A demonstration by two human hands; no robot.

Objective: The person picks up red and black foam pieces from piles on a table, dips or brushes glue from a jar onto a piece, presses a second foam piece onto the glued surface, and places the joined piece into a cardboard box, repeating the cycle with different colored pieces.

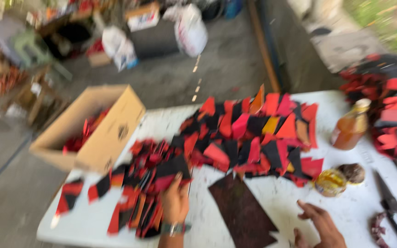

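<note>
Left hand (pixel 174 202), wristwatch (pixel 174 228) at the wrist, laid palm-down near the front edge of the white tabletop (pixel 281 195), fingers stretched forward and pressed onto a heap of red and black pieces (pixel 155 177); nothing visibly gripped, though blur hides whether any fingertip pinches a piece. Right hand (pixel 320 222) low toward the front right corner, fingers loosely spread and slightly curled, resting on or just above the bare tabletop, holding nothing visible. Between both hands, a large dark maroon triangle (pixel 244 211), flat, its point aimed at the far edge, apart from either hand.

Spread across the middle of the tabletop toward the far edge, a wide scatter of red, black, orange and yellow triangles (pixel 258 133), overlapping one another. Along the left front edge, a few more red and black bits (pixel 72 195), some near the corner.

Toward the right edge: amber bottle (pixel 351 128) standing upright, small round yellow tin (pixel 330 182) just beside a dark round lump (pixel 352 172), and black scissors (pixel 391 204) lying flat near the front right corner. At the far right edge, stack of red and black material (pixel 394 108), partly cut off by the frame.

Off the left far corner, open cardboard box (pixel 99 126) with red pieces inside, touching or just beside the tabletop's edge; too blurred to tell which.
</note>
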